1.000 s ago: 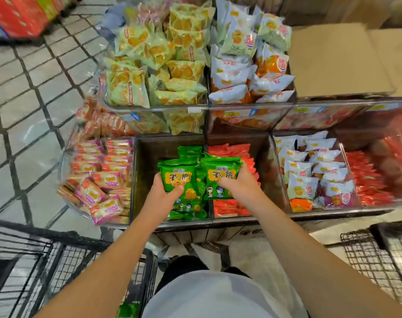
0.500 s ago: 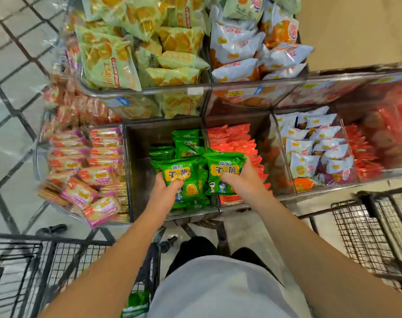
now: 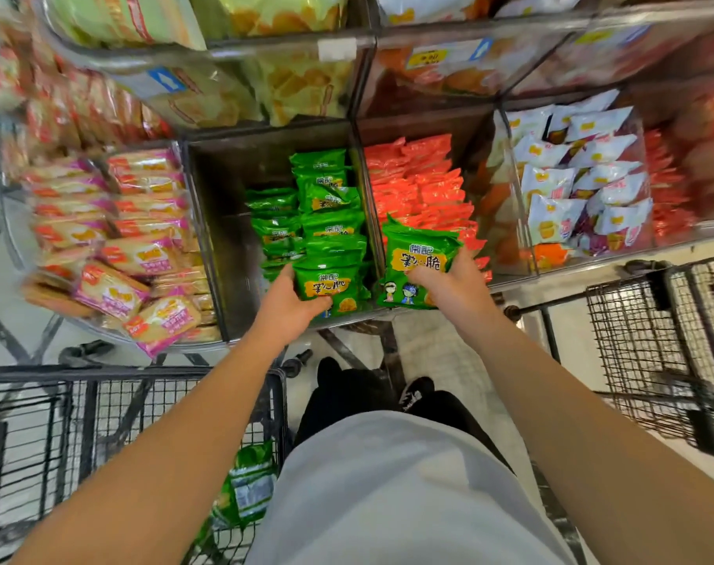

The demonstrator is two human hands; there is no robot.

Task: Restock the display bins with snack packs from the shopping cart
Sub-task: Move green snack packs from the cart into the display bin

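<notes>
gripping two green snack packs (image 3: 418,265), one per hand

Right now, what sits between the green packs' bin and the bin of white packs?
In the head view, the bin of orange-red packs lies between the green packs and the white packs. The right hand holds a green stack over its front.

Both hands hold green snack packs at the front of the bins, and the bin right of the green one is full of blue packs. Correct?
Not quite. The head view shows the bin right of the green packs' bin holds orange-red packs, not blue. The rest stands: the left hand and right hand each hold green snack packs at the front of the bins.
</notes>
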